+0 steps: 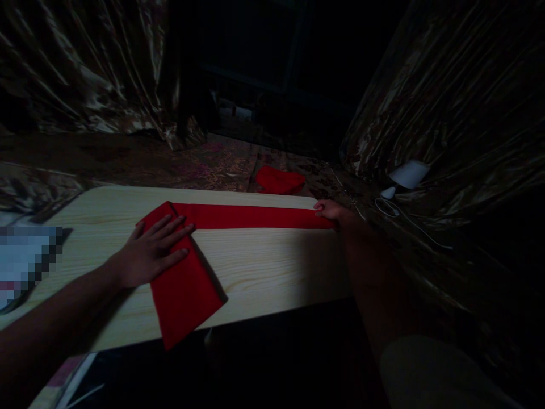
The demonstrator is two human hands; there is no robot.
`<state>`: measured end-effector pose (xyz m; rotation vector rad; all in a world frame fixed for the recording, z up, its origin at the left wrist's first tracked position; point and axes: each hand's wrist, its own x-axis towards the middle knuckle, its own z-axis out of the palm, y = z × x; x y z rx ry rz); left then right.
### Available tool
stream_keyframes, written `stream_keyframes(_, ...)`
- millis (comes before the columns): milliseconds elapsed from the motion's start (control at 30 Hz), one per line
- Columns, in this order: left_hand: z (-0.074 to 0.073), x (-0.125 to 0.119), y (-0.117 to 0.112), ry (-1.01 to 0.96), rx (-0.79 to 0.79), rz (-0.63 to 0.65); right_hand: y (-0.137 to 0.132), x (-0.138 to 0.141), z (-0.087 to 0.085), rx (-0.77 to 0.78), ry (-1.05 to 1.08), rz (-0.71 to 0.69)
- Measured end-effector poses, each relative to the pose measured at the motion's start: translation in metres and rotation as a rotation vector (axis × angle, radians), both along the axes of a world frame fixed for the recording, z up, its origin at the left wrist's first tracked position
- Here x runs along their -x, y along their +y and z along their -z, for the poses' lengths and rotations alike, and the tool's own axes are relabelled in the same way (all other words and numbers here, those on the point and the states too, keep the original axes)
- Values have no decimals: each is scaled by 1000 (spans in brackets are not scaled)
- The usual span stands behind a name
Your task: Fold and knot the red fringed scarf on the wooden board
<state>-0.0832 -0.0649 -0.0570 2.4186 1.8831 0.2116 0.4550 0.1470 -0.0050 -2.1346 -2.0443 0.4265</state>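
Note:
A long red cloth strip point(255, 217), likely a scarf by its shape, lies across a pale wood-grain table point(264, 267). Its left part is folded over at an angle, and the lower corner hangs past the table's front edge. My left hand point(155, 250) lies flat on the fold with its fingers spread. At the table's right end my right hand point(330, 209) grips the strip's far end between thumb and fingers. Between the two hands the strip runs fairly straight and flat. Its end under my right hand is partly hidden.
Behind the table a second red cloth point(280, 179) lies bunched on a patterned cover. A small white lamp point(409, 175) with a white cable lies to the right. A blurred-out flat object point(28, 261) rests at the table's left edge. Dark shiny curtains point(85, 68) hang behind.

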Motion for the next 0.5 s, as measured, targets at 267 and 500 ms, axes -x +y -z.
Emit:
stream_keyframes(267,5,3,1,-20,1,-4,15,-8,-4,216,-90,-58)
stream_keyframes(500,2,1,-1,-30,-14,1,-3,-1,-19,93,-81,-74)
